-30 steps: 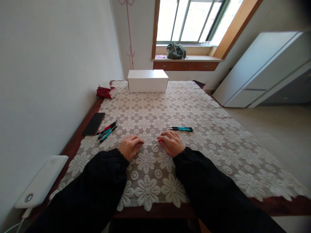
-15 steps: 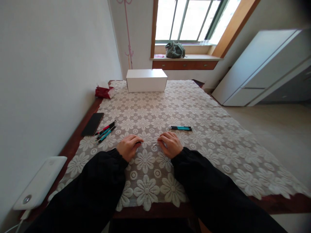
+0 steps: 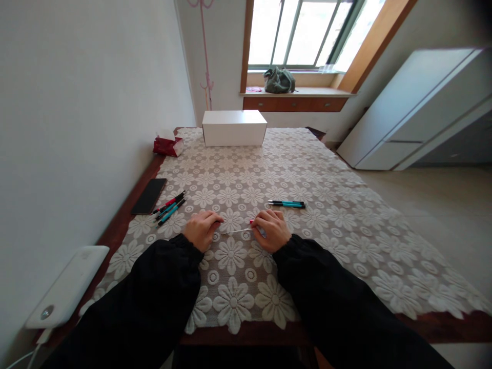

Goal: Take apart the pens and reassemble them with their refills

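Observation:
My right hand [image 3: 272,230] is pinched around one end of a thin white rod [image 3: 239,231], which looks like a pen refill. Its other end points left and is free, just below the left fingertips. A small red piece [image 3: 251,222] shows at the right fingertips; the rest of it is hidden by the hand. My left hand [image 3: 202,229] is closed, thumb against fingers, with a tiny dark spot at the tips that is too small to name. Beyond the right hand lie teal and black pens [image 3: 286,204]. Several teal, red and black pens [image 3: 171,209] lie left of the left hand.
A lace cloth [image 3: 234,302] covers the table. Along the left edge are a black phone [image 3: 149,196], a white power bank [image 3: 68,287] with a cable, and a red tissue pack [image 3: 168,146]. A white box [image 3: 234,128] stands at the far end.
The rod's left end has come away from my left fingertips and dropped slightly. A red piece now shows at my right fingertips. Both hands stay in nearly the same place; the view shifted slightly.

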Demonstrator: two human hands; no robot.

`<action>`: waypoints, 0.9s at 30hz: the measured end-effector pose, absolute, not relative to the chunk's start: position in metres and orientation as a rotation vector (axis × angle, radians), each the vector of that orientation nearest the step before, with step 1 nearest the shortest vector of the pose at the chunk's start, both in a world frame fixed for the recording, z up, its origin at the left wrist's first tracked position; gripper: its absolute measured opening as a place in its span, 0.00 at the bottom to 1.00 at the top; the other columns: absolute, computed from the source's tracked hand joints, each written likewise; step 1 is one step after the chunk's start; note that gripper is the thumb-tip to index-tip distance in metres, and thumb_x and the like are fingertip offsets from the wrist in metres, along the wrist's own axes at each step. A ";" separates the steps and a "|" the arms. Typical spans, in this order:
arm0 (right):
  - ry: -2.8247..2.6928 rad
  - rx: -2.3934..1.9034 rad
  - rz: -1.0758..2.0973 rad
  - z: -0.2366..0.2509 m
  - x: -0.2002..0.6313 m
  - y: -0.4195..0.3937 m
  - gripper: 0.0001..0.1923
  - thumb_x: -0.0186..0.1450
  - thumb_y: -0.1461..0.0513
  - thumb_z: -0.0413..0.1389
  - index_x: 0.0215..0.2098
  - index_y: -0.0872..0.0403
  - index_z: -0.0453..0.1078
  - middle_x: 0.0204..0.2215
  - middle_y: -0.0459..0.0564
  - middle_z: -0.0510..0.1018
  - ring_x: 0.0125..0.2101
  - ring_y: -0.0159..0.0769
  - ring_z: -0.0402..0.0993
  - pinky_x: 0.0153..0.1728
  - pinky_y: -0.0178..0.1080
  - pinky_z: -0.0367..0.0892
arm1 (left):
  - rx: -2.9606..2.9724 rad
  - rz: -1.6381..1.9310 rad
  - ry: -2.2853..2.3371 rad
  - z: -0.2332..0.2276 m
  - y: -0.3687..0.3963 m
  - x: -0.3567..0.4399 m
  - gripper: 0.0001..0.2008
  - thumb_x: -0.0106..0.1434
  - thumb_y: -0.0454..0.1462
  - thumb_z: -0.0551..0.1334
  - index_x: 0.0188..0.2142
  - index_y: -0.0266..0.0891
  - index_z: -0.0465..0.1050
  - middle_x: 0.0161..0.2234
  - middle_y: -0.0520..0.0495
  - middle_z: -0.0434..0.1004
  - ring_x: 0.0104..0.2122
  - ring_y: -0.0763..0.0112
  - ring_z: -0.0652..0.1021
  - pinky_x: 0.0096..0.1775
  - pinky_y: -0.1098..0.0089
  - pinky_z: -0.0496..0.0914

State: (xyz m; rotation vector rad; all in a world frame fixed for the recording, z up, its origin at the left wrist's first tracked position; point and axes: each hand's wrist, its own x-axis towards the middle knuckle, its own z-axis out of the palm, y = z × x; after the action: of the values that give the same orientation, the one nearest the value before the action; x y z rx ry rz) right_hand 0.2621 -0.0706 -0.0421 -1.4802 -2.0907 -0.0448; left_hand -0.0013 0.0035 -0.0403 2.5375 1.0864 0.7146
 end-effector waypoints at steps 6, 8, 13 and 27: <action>-2.110 -1.473 -0.022 -0.044 0.262 -0.070 0.05 0.65 0.63 0.58 0.31 0.50 0.74 0.35 0.47 0.79 0.40 0.39 0.71 0.47 0.45 0.57 | 2.566 0.655 1.006 -0.038 0.002 0.001 0.08 0.70 0.36 0.59 0.41 0.44 0.79 0.44 0.47 0.82 0.45 0.62 0.78 0.49 0.59 0.72; -2.093 -1.460 -0.022 -0.043 0.262 -0.070 0.05 0.65 0.63 0.57 0.31 0.50 0.74 0.34 0.47 0.79 0.39 0.39 0.71 0.47 0.44 0.58 | 2.569 0.691 0.926 -0.038 0.002 0.002 0.08 0.70 0.39 0.60 0.41 0.44 0.79 0.45 0.46 0.82 0.47 0.62 0.78 0.51 0.59 0.72; -2.052 -1.441 -0.018 -0.040 0.260 -0.071 0.06 0.66 0.63 0.57 0.32 0.51 0.74 0.33 0.47 0.79 0.38 0.38 0.71 0.46 0.44 0.58 | 2.596 0.702 0.821 -0.037 0.000 0.003 0.05 0.67 0.40 0.65 0.37 0.44 0.79 0.45 0.46 0.81 0.49 0.59 0.78 0.53 0.55 0.72; -2.308 -1.422 0.042 -0.034 0.282 -0.067 0.02 0.63 0.62 0.58 0.33 0.50 0.74 0.35 0.48 0.78 0.40 0.40 0.70 0.46 0.45 0.57 | 2.601 0.645 0.896 -0.030 -0.005 0.002 0.01 0.60 0.37 0.68 0.33 0.45 0.79 0.46 0.47 0.81 0.50 0.56 0.76 0.53 0.52 0.71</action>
State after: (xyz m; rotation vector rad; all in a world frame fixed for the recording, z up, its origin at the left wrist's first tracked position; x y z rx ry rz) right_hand 0.2824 -0.0671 -0.0339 -1.4217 -2.3076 0.0418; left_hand 0.0022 -0.0052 -0.0295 2.6006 0.8963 0.6447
